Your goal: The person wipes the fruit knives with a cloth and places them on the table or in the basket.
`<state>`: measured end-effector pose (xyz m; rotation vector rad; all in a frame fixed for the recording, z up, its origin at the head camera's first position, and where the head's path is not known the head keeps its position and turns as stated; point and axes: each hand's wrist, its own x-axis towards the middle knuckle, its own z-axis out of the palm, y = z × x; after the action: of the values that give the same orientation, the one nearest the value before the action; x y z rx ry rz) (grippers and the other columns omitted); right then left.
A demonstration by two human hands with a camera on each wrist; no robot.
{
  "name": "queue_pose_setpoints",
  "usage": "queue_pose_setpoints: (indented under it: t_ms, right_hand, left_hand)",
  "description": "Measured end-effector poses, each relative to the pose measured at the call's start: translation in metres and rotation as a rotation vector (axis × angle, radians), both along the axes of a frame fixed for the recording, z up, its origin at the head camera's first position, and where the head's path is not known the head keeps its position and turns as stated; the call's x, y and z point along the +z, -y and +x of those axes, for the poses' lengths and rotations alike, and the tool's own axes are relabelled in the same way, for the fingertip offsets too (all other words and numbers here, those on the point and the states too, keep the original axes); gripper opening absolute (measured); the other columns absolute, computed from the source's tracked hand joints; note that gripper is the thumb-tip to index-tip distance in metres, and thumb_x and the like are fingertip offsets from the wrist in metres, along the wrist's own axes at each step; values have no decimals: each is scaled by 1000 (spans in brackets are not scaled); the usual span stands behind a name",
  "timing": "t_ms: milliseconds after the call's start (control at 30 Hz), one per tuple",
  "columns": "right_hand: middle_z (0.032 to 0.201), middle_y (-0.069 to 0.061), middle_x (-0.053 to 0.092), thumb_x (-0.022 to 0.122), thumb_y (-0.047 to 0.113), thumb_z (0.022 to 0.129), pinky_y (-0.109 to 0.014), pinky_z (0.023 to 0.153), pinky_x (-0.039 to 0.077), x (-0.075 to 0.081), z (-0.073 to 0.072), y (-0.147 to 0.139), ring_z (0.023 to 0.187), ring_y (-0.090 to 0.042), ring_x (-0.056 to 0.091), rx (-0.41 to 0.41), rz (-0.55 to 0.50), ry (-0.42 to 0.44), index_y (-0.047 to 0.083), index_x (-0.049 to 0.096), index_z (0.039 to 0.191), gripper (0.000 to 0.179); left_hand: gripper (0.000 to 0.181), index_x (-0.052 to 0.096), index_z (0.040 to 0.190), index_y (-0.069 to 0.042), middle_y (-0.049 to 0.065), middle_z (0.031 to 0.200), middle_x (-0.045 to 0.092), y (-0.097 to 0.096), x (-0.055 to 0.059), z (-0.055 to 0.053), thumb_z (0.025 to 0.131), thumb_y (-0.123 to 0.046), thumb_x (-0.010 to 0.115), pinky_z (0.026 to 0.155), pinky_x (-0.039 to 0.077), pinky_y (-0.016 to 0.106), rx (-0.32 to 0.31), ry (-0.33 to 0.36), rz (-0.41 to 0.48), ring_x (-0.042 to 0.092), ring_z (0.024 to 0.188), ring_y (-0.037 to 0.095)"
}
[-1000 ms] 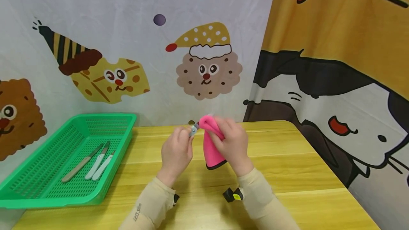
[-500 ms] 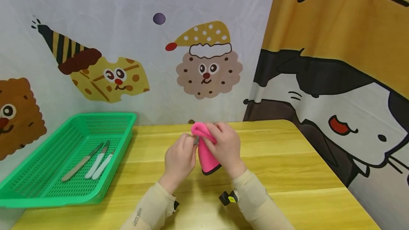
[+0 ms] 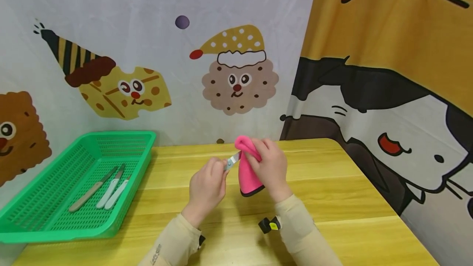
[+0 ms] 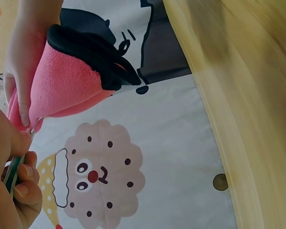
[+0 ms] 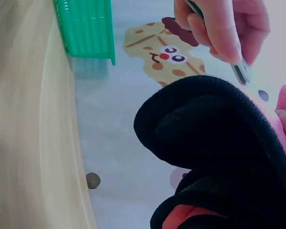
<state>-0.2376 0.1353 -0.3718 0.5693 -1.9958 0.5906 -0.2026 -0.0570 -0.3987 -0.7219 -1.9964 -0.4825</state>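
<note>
My left hand (image 3: 207,186) grips a knife (image 3: 232,161) by its pale handle, with the blade pointing up and to the right. Part of the blade shows between the hand and a pink cloth (image 3: 249,177) with black edging. My right hand (image 3: 271,165) pinches the cloth, folded over the blade's far end, which is hidden. The cloth's lower part hangs down above the table. In the left wrist view, the left hand's curled fingers (image 4: 26,183) wrap the handle. The right wrist view looks into the cloth's black-edged folds (image 5: 195,124).
A green plastic basket (image 3: 145,167) stands on the left of the wooden table (image 3: 314,200). Inside lie a beige-handled knife (image 3: 88,196) and two white-handled knives (image 3: 108,194). A printed curtain (image 3: 221,3) hangs behind the table's far edge.
The cloth and right hand first shifted left, up to the left hand, then back right and slightly up. More of the blade shows now. The left hand has barely moved.
</note>
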Motion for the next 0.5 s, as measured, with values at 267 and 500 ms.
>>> queue_pose_setpoints:
  t_ms: [267,500]
  right_hand:
    - [87,-11,61,84,20,80,-40,56,49,2,-4,-15,72,-27,57,-53,-31,57,8,70,112,37]
    - [87,-10,60,83,22,82,-39,55,46,-4,-8,-37,70,-25,54,-95,-37,128,10,70,114,36]
  left_hand:
    - [26,56,101,-2,7,88,61,6,1,3,84,-4,75,40,38,21,4,51,4,50,53,12]
    - [28,58,102,-1,8,89,61,21,6,7,83,-3,78,40,42,27,33,94,21,57,55,18]
